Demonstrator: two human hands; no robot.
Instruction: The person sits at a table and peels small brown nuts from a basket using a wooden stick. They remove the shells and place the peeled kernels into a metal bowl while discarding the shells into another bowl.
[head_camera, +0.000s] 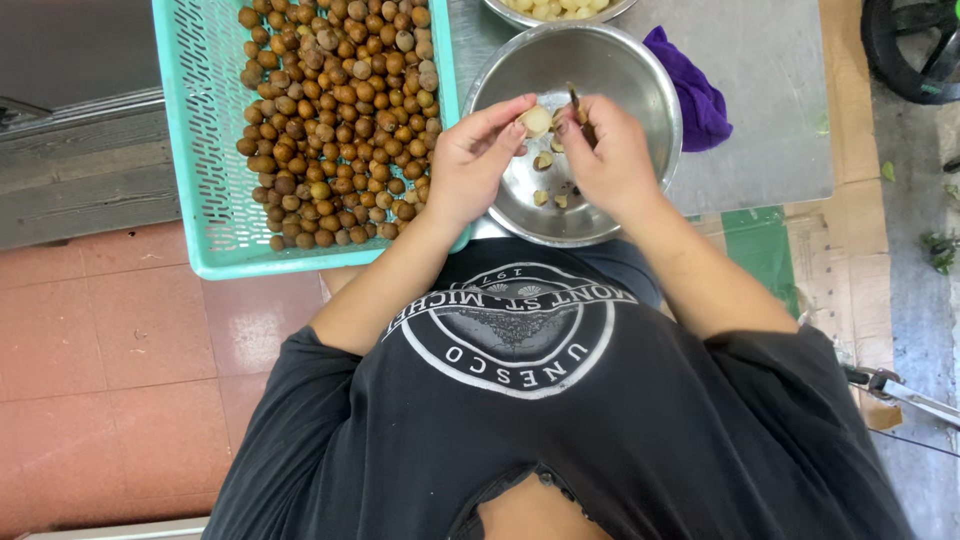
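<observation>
Pale peeled fruit (536, 121) sits pinched between the left hand's (478, 160) thumb and fingertips, over a steel bowl (640, 90) holding scraps of shell. The right hand (606, 152) is curled around a small tool (575, 100) beside the fruit. A teal basket (200, 150) of brown fruit (335, 120) lies left; a purple cloth (695, 95) lies right.

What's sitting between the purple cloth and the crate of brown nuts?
In the head view, a steel bowl lies between the purple cloth and the crate, with both hands over it.
</observation>
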